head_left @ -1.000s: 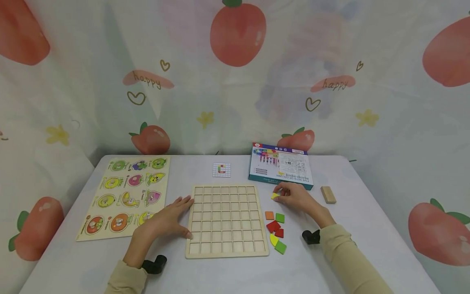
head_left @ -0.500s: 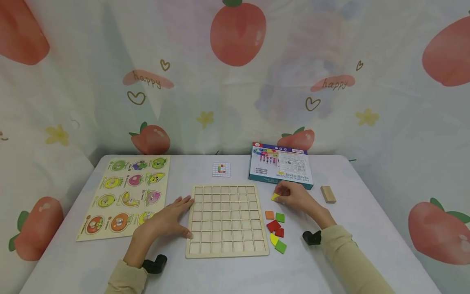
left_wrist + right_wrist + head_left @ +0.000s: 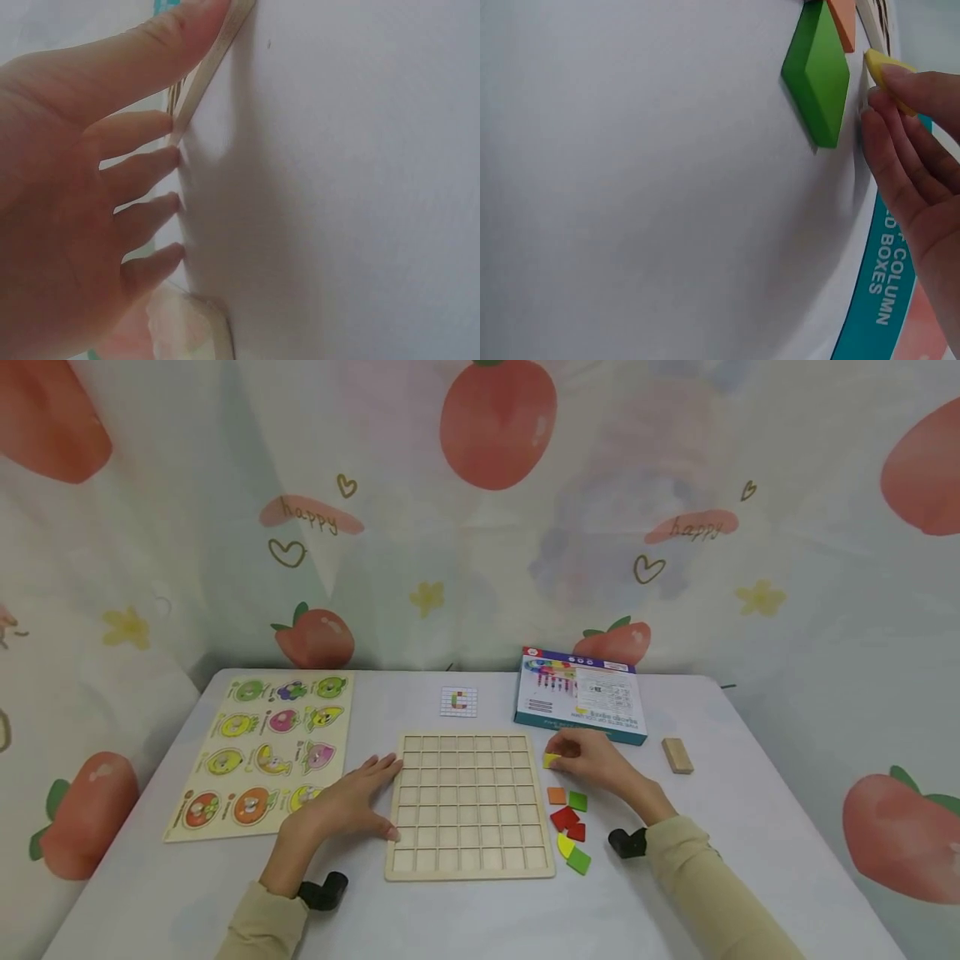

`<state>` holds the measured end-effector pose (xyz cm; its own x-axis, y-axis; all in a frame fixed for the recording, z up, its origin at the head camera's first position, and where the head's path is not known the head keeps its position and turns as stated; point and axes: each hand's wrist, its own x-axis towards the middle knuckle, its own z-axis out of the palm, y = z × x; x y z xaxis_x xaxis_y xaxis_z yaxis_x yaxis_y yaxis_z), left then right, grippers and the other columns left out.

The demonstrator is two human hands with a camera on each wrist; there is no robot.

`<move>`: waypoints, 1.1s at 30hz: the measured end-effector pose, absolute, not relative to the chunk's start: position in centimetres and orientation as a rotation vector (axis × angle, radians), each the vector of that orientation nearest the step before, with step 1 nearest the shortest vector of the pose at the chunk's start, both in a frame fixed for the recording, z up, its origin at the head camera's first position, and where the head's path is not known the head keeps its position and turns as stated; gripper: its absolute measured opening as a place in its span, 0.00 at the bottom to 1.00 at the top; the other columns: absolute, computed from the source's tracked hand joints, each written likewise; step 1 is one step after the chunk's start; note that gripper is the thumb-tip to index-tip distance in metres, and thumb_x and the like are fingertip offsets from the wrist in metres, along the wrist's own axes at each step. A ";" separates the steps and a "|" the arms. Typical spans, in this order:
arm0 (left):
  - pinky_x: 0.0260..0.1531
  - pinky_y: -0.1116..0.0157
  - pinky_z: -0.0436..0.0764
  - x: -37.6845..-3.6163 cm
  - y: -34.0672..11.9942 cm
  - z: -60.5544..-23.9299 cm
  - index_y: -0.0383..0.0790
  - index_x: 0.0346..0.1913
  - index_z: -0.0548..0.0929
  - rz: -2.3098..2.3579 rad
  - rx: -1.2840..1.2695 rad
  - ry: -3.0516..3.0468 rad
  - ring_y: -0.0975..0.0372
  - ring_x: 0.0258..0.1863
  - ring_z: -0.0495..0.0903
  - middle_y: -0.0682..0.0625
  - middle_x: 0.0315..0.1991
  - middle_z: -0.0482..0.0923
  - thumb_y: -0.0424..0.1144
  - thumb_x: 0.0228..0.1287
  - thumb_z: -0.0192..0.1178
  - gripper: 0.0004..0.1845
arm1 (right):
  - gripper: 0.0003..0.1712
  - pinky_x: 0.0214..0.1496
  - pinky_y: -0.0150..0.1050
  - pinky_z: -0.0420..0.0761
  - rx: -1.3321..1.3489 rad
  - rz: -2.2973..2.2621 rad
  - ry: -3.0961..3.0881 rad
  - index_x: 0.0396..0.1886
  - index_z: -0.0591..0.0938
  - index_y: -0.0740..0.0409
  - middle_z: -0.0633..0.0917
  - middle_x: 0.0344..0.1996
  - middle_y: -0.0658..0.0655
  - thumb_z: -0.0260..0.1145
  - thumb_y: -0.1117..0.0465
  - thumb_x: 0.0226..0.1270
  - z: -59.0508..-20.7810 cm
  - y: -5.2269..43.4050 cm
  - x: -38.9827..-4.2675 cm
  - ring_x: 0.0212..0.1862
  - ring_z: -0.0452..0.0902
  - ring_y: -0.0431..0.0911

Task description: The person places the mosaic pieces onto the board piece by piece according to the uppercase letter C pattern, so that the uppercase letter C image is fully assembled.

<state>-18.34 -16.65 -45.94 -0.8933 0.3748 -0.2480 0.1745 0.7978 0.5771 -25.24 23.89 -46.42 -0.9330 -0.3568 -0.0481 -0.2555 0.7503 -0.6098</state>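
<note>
A pale wooden grid board (image 3: 470,871) lies in the middle of the table. My left hand (image 3: 341,807) rests along its left edge with fingers spread, the thumb touching the rim; the left wrist view shows the thumb against the board's edge. Just past the board's upper right corner, my right hand (image 3: 600,766) pinches a yellow tile (image 3: 551,761) between thumb and fingers. In the right wrist view the yellow tile (image 3: 889,71) is partly hidden by the thumb. Below that hand lie an orange tile (image 3: 557,796), a green tile (image 3: 577,801), red tiles (image 3: 564,818), a yellow curved tile (image 3: 566,846) and another green tile (image 3: 578,861).
A small pattern card (image 3: 459,702) lies behind the board. A flat box (image 3: 581,693) sits at the back right, with a wooden block (image 3: 677,756) beside it. On the left lies a fruit puzzle board (image 3: 261,760). A patterned cloth hangs behind the table.
My right hand has shifted slightly left toward the board with the yellow tile. My left hand keeps its place at the board's edge. The head view has tilted a little.
</note>
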 end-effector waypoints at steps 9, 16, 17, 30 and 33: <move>0.77 0.38 0.55 -18.2 -16.3 -45.7 0.39 0.79 0.64 0.812 0.414 2.639 0.43 0.83 0.48 0.43 0.82 0.55 0.47 0.45 0.83 0.58 | 0.08 0.51 0.39 0.83 -0.463 -0.946 2.785 0.45 0.88 0.53 0.86 0.39 0.50 0.71 0.64 0.68 -46.5 23.3 -25.3 0.43 0.78 0.45; 0.77 0.38 0.56 -18.3 -16.5 -45.7 0.40 0.79 0.63 0.797 0.412 2.653 0.43 0.83 0.48 0.44 0.82 0.55 0.47 0.46 0.83 0.58 | 0.08 0.51 0.41 0.86 -0.412 -1.021 2.740 0.47 0.88 0.54 0.87 0.42 0.53 0.70 0.62 0.70 -46.0 22.7 -25.3 0.42 0.83 0.45; 0.77 0.38 0.56 -18.3 -16.5 -45.7 0.40 0.79 0.63 0.794 0.413 2.655 0.43 0.83 0.48 0.44 0.82 0.55 0.47 0.46 0.83 0.58 | 0.08 0.51 0.41 0.87 -0.412 -1.032 2.729 0.47 0.88 0.54 0.87 0.42 0.53 0.70 0.61 0.70 -45.8 22.6 -25.2 0.42 0.83 0.45; 0.77 0.38 0.55 -18.4 -16.5 -45.7 0.39 0.79 0.63 0.799 0.416 2.642 0.43 0.83 0.47 0.44 0.82 0.55 0.46 0.46 0.83 0.57 | 0.07 0.47 0.36 0.84 -0.594 -0.976 2.708 0.45 0.89 0.54 0.88 0.39 0.50 0.71 0.63 0.69 -44.9 19.4 -25.6 0.40 0.81 0.43; 0.77 0.38 0.55 -18.4 -16.4 -45.7 0.39 0.79 0.63 0.788 0.417 2.639 0.43 0.83 0.47 0.44 0.82 0.55 0.47 0.46 0.83 0.58 | 0.07 0.44 0.35 0.81 -0.625 -0.943 2.696 0.44 0.89 0.54 0.87 0.36 0.49 0.71 0.62 0.68 -45.1 18.5 -25.9 0.38 0.78 0.43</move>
